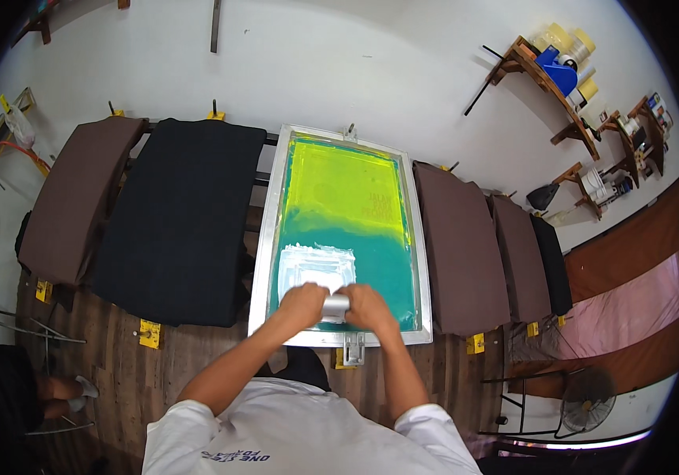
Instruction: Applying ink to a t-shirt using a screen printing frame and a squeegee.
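A silver-handled squeegee point(336, 305) is gripped by both of my hands at the near end of a screen printing frame point(420, 277). My left hand point(305, 305) is wrapped round its left part, my right hand point(366, 307) round its right part. Its blade is hidden under my hands. White ink point(308, 257) lies in a roughly square patch just beyond my fists. The mesh is teal point(383, 277) near me and yellow-green point(339, 170) farther off. Metal clamps point(354, 348) sit at the frame's near and far ends.
Left of the frame stand boards covered in black cloth point(181, 222) and brown cloth point(78, 198); more brown-covered boards point(462, 245) line the right. A wall shelf point(541, 71) holds tape rolls. A fan point(587, 401) stands at lower right. Another person's leg point(58, 389) shows at lower left.
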Tool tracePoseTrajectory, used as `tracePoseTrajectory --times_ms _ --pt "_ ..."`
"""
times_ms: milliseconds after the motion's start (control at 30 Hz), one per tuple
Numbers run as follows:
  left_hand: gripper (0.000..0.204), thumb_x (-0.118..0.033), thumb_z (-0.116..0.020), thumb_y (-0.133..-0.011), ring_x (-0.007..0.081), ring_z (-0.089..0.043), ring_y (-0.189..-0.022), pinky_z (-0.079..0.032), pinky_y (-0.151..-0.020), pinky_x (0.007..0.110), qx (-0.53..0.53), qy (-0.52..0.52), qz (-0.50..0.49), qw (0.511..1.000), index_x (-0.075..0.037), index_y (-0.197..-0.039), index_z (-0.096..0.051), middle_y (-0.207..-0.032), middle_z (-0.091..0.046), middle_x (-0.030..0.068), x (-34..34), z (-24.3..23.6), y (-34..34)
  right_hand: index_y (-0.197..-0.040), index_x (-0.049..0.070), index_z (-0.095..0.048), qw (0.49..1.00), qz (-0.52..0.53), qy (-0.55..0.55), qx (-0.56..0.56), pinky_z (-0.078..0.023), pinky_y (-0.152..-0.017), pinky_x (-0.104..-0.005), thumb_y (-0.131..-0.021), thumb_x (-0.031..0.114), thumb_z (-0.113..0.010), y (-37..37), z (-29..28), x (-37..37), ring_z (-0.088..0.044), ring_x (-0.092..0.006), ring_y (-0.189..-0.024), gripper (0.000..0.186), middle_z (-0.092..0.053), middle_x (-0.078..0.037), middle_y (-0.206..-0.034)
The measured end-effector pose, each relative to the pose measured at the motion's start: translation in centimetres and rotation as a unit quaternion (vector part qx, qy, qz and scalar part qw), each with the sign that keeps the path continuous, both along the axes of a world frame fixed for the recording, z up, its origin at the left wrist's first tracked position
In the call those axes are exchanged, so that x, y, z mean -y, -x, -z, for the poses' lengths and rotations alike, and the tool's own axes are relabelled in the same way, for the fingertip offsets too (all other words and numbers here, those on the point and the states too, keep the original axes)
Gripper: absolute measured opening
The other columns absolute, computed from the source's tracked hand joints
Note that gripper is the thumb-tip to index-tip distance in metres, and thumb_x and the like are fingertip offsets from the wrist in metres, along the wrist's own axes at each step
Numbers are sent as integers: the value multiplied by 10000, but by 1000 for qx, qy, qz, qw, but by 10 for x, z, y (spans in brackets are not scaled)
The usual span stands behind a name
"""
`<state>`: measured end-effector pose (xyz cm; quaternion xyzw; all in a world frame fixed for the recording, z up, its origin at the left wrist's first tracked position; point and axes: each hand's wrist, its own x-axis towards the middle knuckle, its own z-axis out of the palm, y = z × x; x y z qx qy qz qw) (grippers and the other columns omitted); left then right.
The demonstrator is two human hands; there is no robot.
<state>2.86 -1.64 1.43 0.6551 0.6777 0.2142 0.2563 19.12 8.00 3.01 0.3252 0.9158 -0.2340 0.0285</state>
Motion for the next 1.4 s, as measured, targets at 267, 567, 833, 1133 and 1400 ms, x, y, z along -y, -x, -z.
tracePoseTrajectory --times_ms 267,567,833,1133,1400 --pt "249 39 -683 -694 377 -697 -867 -572 -774 450 -2 -9 3 1000 -49 -923 -728 -898 -709 208 -58 19 15 -1017 60 -708 999 25 -30 13 -555 -806 -455 -667 55 -681 15 19 -49 -676 -390 -888 351 -699 -214 -941" --pt "238 -19 -714 -710 353 -705 -897 -568 -799 430 -10 122 67 990 -50 -945 -734 -936 -718 194 -15 -14 12 -972 12 -706 998 -1 58 -3 -540 -785 -467 -621 59 -616 -4 5 5 -660 -432 -806 365 -675 -266 -847" --pt "287 33 -638 -738 376 -677 -878 -547 -781 459 -34 -83 -56 994 -47 -1006 -704 -941 -685 190 -19 17 32 -1088 51 -673 998 10 -32 -52 -528 -846 -450 -659 -34 -622 38 15 -16 -637 -403 -953 441 -663 -199 -1024" --pt "462 57 -617 -728 379 -627 -1038 -486 -926 453 -21 -130 -32 991 -28 -1182 -636 -1162 -628 214 66 36 -16 -1162 60 -618 998 24 -51 -18 -506 -878 -452 -612 -24 -716 -8 8 67 -588 -370 -1069 565 -609 -147 -1158" --pt "378 66 -609 -744 390 -673 -871 -537 -804 465 -7 -143 -42 989 -41 -1095 -700 -944 -683 227 -20 23 34 -1049 80 -686 997 44 -68 -7 -532 -818 -461 -653 20 -710 42 6 -19 -639 -366 -973 402 -660 -158 -1015"
